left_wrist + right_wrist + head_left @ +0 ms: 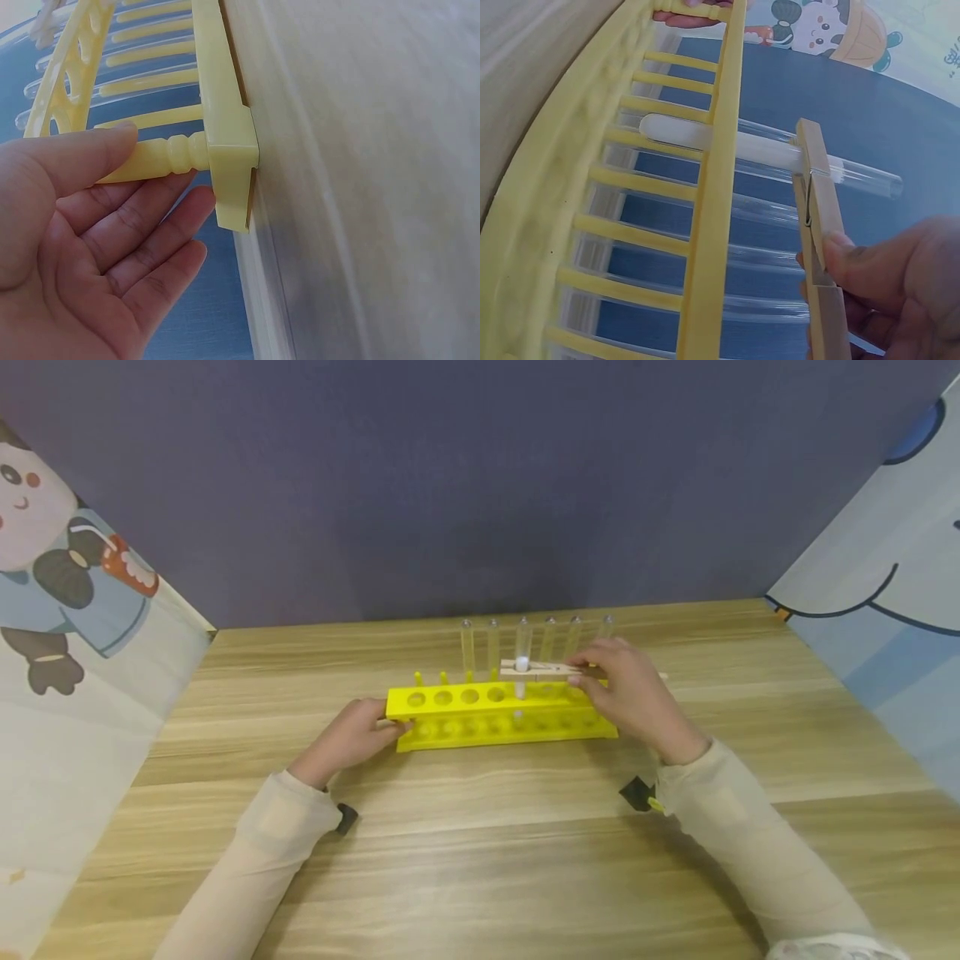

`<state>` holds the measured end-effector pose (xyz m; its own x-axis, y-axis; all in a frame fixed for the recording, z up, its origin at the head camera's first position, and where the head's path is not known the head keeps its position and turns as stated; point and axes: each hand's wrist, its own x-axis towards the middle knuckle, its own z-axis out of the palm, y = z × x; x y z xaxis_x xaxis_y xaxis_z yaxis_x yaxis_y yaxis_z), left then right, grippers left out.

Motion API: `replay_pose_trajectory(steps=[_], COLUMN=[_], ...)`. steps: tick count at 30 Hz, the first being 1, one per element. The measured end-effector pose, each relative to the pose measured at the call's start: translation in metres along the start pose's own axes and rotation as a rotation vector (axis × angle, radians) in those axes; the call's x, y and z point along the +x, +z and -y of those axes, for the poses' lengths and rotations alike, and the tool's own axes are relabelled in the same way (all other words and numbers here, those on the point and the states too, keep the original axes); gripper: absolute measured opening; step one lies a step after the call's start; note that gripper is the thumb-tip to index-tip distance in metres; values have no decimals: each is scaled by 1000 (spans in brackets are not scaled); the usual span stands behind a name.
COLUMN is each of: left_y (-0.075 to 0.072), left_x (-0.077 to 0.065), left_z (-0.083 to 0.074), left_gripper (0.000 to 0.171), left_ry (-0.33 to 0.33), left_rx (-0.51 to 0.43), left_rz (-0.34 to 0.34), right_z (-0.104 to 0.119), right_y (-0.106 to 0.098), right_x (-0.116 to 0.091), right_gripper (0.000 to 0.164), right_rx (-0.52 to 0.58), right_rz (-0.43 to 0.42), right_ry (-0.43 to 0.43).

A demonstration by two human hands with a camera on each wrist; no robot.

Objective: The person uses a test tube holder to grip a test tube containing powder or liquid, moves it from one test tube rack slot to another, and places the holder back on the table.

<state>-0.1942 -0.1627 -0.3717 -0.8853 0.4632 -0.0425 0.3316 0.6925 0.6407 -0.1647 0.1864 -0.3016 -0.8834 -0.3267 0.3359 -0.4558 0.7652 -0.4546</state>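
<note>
A yellow plastic test tube rack (pixel 442 710) stands on the table. At its left end my left hand (pixel 360 735) grips the end post (pixel 157 159), with thumb and fingers around it in the left wrist view. My right hand (pixel 633 693) pinches a wooden test tube clamp (pixel 821 214) over the rack's right half. The clamp's jaws sit around a clear test tube (pixel 866 177) with white contents. That tube passes down through a hole in the upper plate, its rounded bottom between the rack's two levels.
Several clear, empty-looking test tubes (pixel 468 647) stand upside down on the pegs along the rack's back. Bare pegs (pixel 418 679) show at the left. The wood-grain table (pixel 480 852) ends at a dark blue panel (pixel 480 493); cartoon-printed sheets (pixel 90 568) flank it.
</note>
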Motion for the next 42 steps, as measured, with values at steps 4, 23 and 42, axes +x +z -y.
replay_pose_trajectory(steps=[4, 23, 42], left_y=[-1, -1, -2], left_x=[0, 0, -1], left_z=[-2, -3, -5], left_gripper=[30, 30, 31], left_ry=[5, -23, -21], left_rx=[-9, -26, -17], left_rz=[0, 2, 3], right_z=[3, 7, 9], right_y=[-4, -23, -34], right_x=[0, 3, 1], right_gripper=[18, 20, 21], right_rx=[2, -45, -72], right_rz=[0, -122, -142], right_ry=[13, -120, -110])
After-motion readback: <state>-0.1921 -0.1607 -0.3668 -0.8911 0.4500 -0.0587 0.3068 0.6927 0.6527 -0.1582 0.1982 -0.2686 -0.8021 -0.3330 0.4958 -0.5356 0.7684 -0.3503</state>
